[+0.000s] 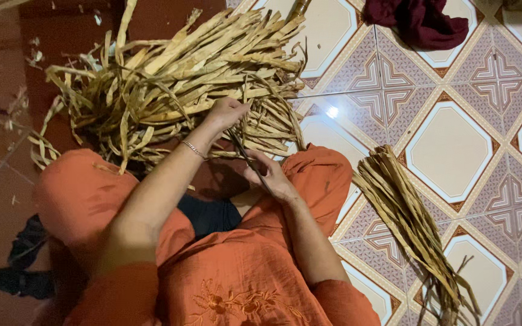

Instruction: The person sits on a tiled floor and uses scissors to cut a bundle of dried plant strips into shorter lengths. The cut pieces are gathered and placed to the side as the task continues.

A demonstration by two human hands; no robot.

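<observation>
Left hand (225, 113) reaches forward into the strip pile (176, 78), fingers curled around a few dried strips; bracelet (194, 149) on its wrist. Right hand (268, 175) sits just behind and right of the left, closed on a thin dark blade (243, 151) that angles up toward the left hand's fingers. Pile lies ahead of both hands, spreading left. Sorted bundle (412, 223) lies on the tiled floor (454, 145) well right of the right hand. Dark red cloth (421, 21) far ahead-right.
</observation>
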